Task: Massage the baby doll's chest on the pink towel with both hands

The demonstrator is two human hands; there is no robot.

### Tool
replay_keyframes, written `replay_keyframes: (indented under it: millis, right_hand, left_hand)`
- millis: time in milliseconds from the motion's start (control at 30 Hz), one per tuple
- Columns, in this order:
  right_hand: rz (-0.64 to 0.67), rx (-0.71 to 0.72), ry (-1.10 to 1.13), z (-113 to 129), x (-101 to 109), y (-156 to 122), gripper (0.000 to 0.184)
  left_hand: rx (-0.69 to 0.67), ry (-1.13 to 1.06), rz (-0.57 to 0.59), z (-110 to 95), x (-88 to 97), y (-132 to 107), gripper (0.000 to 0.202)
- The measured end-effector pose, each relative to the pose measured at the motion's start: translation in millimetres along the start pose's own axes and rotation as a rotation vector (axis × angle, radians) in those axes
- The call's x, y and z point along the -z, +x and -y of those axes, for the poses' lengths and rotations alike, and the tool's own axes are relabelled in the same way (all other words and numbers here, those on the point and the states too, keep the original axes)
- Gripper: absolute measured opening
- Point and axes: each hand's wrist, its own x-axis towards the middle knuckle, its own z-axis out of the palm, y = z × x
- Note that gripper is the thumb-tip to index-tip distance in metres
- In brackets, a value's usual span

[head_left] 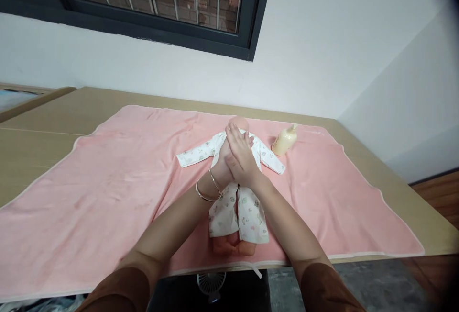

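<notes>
1. Filling the back of the room, a white wall (pixel 308 53) rises behind everything and turns a corner at the right.
2. Against it stands a broad, pale brown worktop (pixel 71 116), its bare wood showing along the back and at both ends.
3. Spread over most of that is a pink blanket (pixel 118 187), thinly edged in white and a little rumpled.
4. Above, I see a dark-framed window (pixel 161 1), with bars and brickwork behind the glass.
5. From the near side come the person's forearms, brown sleeves (pixel 124 288) ending around the elbows.
6. At the middle of the blanket lies a doll (pixel 229 211) in white printed clothes, head away from the person, feet towards the near edge, arms spread wide.
7. Over its chest, the left hand (pixel 221 166) and right hand (pixel 243 159) are pressed together, palm to palm, fingers fairly straight; I can't tell whether they touch the doll.
8. Just beside the doll's sleeve, to the right, a cream pump bottle (pixel 285 140) stands on the blanket.
9. Below the near edge shows a small white fan (pixel 211 283).
10. Two thin bracelets (pixel 204 198) circle the left wrist.
</notes>
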Motion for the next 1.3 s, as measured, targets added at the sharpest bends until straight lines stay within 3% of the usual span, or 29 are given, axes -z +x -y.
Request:
replay_keyframes:
  millis: [100, 167, 300, 467, 533, 667, 767, 833, 900, 1000, 1100, 1167, 1300]
  right_hand:
    - [-0.034, -0.059, -0.028, -22, 1, 3, 0.068]
    - [-0.026, -0.163, -0.026, -46, -5, 6, 0.064]
    - [0.055, -0.358, 0.009, -92, -28, 19, 0.058]
    - [0.297, -0.192, 0.006, -118, -45, 41, 0.048]
    - [0.331, -0.237, -0.023, -118, -45, 41, 0.05]
    - [0.281, -0.439, -0.214, -99, -45, 22, 0.065]
    - [0.331, -0.273, -0.245, -88, -42, 11, 0.059]
    - [0.4, -0.101, -0.17, -91, -38, 12, 0.051]
    - [0.405, -0.063, -0.088, -102, -36, 17, 0.047]
    - [0.282, -0.272, -0.088, -113, -39, 19, 0.049]
    - [0.183, -0.481, -0.201, -101, -46, 9, 0.058]
    - [0.201, -0.496, -0.253, -85, -48, 0, 0.06]
    - [0.314, -0.375, -0.226, -68, -46, -2, 0.057]
  left_hand:
    - [0.006, -0.011, 0.097, -2, 8.2, 8, 0.066]
    - [0.009, 0.039, 0.102, 1, 20.0, 21, 0.071]
    - [-0.066, 0.31, -0.112, 30, 46.9, 50, 0.067]
    - [-0.106, 0.429, -0.215, 70, 60.7, 65, 0.059]
    - [-0.1, 0.442, -0.235, 77, 62.0, 64, 0.058]
    - [-0.074, 0.493, -0.242, 79, 63.1, 63, 0.062]
    - [-0.068, 0.568, -0.252, 78, 62.6, 64, 0.064]
    - [-0.086, 0.615, -0.246, 77, 61.6, 64, 0.063]
    - [-0.105, 0.64, -0.238, 75, 60.2, 63, 0.063]
    - [-0.099, 0.653, -0.233, 71, 57.8, 61, 0.06]
    - [-0.086, 0.68, -0.242, 67, 56.4, 59, 0.059]
    - [-0.098, 0.74, -0.222, 65, 56.3, 58, 0.059]
    - [-0.116, 0.906, -0.133, 62, 57.1, 55, 0.054]
